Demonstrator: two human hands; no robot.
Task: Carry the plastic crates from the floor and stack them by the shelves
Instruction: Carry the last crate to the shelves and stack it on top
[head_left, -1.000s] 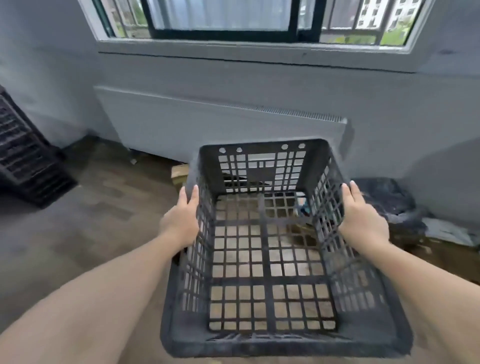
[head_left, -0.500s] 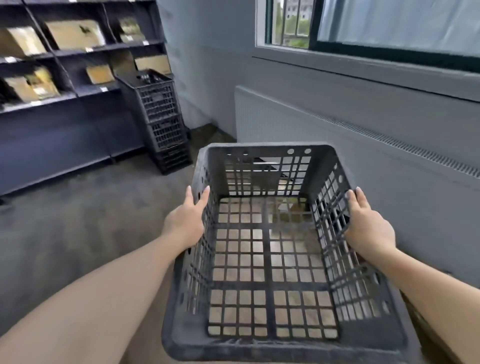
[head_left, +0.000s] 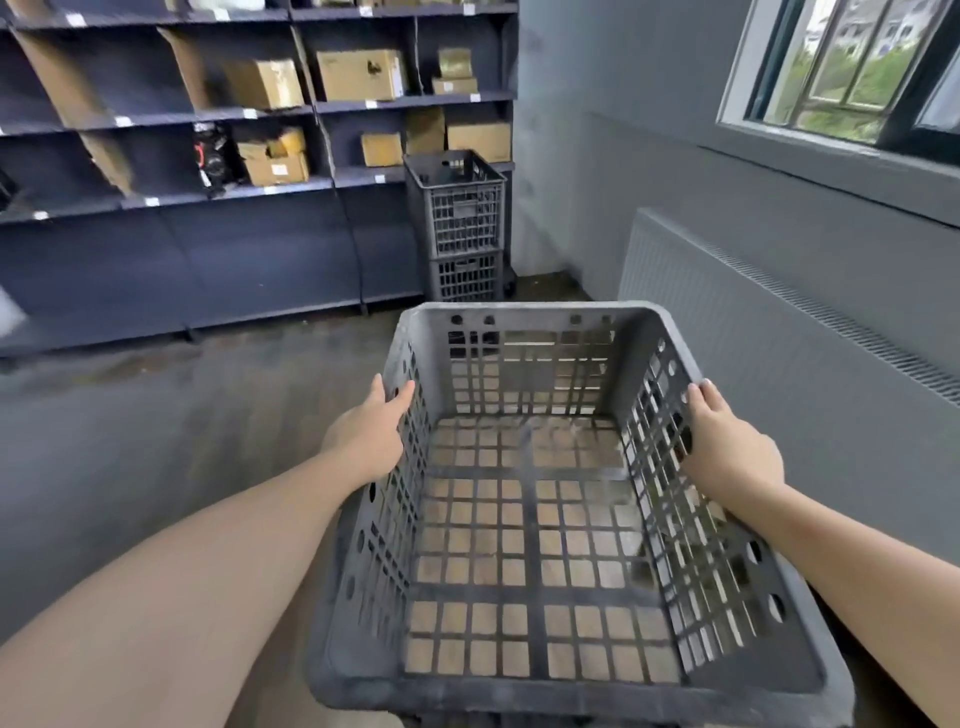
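I carry an empty dark grey plastic crate (head_left: 527, 313) with lattice walls and floor, held off the floor in front of me. My left hand (head_left: 366, 439) grips its left wall, thumb over the rim and fingers outside. On the opposite wall my right hand (head_left: 727, 449) grips in the same way. A stack of matching crates (head_left: 460, 223) stands ahead in the corner, against the right end of the dark shelves (head_left: 208, 202). The held crate is some way short of that stack.
Cardboard boxes (head_left: 358, 75) fill the shelves. A long grey radiator (head_left: 769, 338) runs along the right wall under a window (head_left: 841, 67). Bare brown-grey floor (head_left: 182, 415) lies between me and the shelves.
The view has swung left from the window wall to the shelves. The crate stack now stands ahead and nearer. Both hands keep the same hold on the crate.
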